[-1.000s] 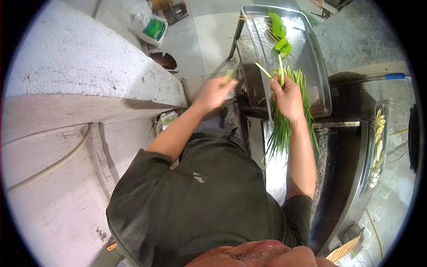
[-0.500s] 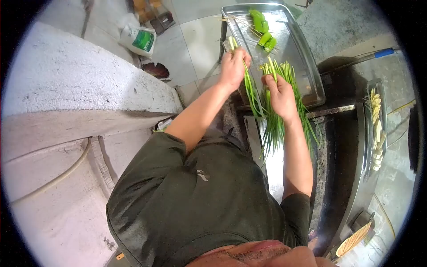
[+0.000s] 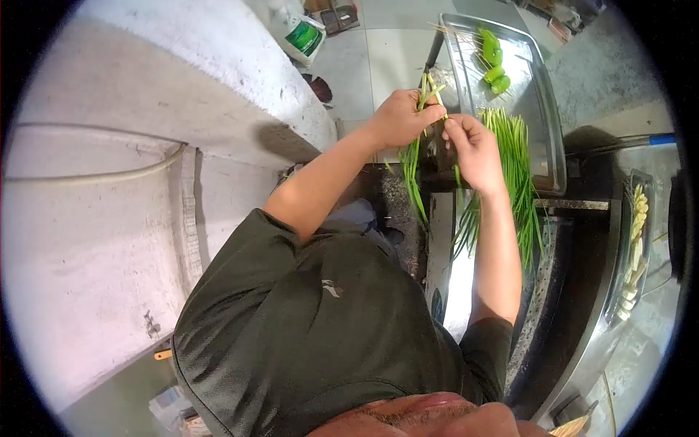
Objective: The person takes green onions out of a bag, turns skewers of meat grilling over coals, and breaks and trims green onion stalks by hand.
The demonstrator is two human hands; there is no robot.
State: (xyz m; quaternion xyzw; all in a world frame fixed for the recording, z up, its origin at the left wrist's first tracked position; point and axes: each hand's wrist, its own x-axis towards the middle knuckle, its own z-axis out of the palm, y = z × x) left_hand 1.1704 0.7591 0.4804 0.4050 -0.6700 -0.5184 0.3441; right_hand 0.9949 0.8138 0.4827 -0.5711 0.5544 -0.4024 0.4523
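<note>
My left hand (image 3: 404, 116) is closed around a few garlic chive stalks (image 3: 413, 178), their pale ends sticking up and green leaves hanging below. Against its fingertips, my right hand (image 3: 475, 153) pinches with thumb and forefinger at a single stalk; a green end shows under these fingers. The larger bunch of garlic chives (image 3: 515, 167) lies on the tray's near edge, right of and partly behind my right hand. Green peppers on skewers (image 3: 493, 62) lie in the metal tray (image 3: 535, 124).
At the far right stands a narrow tray (image 3: 632, 295) of pale skewered pieces. A long dark metal trough (image 3: 561, 291) runs beside my right arm. A white wall ledge (image 3: 218, 73) is on the left. A white and green bag (image 3: 302, 36) stands on the tiled floor.
My right hand has let go of the big bunch, which now rests on the tray's edge. Both hands have come together at the stalks in my left hand. The view has shifted left.
</note>
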